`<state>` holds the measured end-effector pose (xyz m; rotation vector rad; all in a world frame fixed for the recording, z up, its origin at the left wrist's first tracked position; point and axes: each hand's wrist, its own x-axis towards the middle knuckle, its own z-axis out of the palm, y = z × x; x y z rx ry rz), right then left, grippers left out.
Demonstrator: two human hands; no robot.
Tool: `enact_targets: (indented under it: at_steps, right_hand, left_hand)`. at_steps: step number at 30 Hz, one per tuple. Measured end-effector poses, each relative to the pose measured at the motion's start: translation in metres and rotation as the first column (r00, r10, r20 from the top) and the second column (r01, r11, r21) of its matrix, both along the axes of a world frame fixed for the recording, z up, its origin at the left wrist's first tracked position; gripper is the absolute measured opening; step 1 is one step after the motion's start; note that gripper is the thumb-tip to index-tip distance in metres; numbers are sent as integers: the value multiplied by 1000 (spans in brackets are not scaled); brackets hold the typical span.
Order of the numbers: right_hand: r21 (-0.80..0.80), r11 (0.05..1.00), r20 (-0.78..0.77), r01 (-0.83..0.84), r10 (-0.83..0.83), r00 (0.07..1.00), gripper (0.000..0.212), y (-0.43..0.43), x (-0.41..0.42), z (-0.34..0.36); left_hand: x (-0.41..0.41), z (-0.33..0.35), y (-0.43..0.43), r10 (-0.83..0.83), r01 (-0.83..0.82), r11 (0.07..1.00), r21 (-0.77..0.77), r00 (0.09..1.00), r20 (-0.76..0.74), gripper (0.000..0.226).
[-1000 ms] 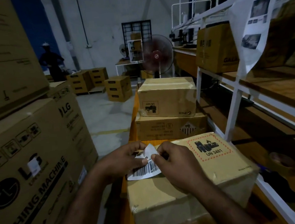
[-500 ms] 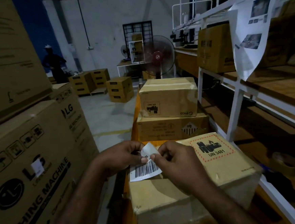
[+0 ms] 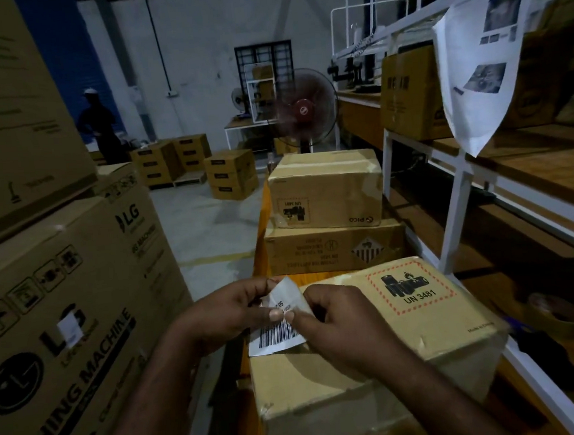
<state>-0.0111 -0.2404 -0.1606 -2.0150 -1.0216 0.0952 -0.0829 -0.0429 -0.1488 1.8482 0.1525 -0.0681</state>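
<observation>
Moved since a second ago: the top half of the white barcode sticker point(image 3: 280, 324) is bent up more between the thumbs, and the hands have barely shifted.
Head view, sticker: it's right at the near left corner of the tan cardboard box with the red-dashed UN 3481 mark point(image 3: 326, 379). The barcode end hangs down by the box top, can't tell if it's stuck on.
Left hand point(image 3: 228, 314): fingers curled, thumb pinching the sticker's upper part.
Right hand point(image 3: 342, 323): same deal, pinching the sticker from the other side, thumb tips pretty much touching, hand over the box top.
Box: sits on an orange wooden surface point(image 3: 260, 253), nearest the camera.
Behind it: two more brown cartons stacked, a smaller PICO carton point(image 3: 324, 190) on a flatter one point(image 3: 332, 248).
Left side: big LG washing machine carton point(image 3: 63, 320).
Right side: white metal rack point(image 3: 456, 204) with a printed paper sheet point(image 3: 479, 65) hanging off it.
</observation>
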Motion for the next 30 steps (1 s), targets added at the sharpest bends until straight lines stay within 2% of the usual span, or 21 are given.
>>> enact_targets:
  at_steps: [2,5,8,11,13,15,18,19,21,23,25,27,30]
  right_hand:
    - [55,998,-19,-27,28,999,29,0,-1,-1]
    - [113,993,-11,-38,40,999,32,0,-1,-4]
    - [151,988,-6,-42,44,999,34,-1,0,-4]
    - [218,974,-24,-54,61,998,34,-3,-1,-3]
    - [310,949,-121,-62,104,987,36,-6,-2,2]
    - [442,897,-284,-31,173,943,35,-8,-2,7]
    - [542,836,-429,85,188,884,43,-9,2,10]
    - [507,857,-431,91,161,888,43,-9,3,9]
    - [317,948,-342,29,86,936,28,-5,2,6]
    - [27,999,-132,-30,33,991,18,0,-1,3]
    - [-175,984,58,-16,27,998,20,7,-5,2]
    - [-244,970,117,-2,31,993,21,16,-6,5]
    - [-327,939,300,102,1,954,6,40,-3,14]
  left_hand:
    - [0,3,4,-29,28,999,-21,999,-38,43]
    - [1,7,11,-103,104,995,3,992,-75,40]
    - [2,10,14,-123,124,992,26,991,-56,53]
    - [0,17,16,-99,99,993,65,995,9,47]
    - [-5,26,16,-62,56,995,88,996,67,38]
    - [-10,36,13,11,-22,997,72,988,157,24]
    - [-7,43,-2,265,-237,964,-124,900,345,18]
    - [-1,41,-9,367,-312,928,-202,851,375,20]
    - [12,30,-24,511,-425,857,-291,772,378,18]
    - [24,13,-37,601,-504,797,-333,718,351,17]
    - [30,-5,-42,671,-570,739,-359,669,320,19]
    - [33,-17,-38,707,-610,707,-359,634,314,19]
    - [35,-22,-33,735,-634,677,-375,610,296,19]
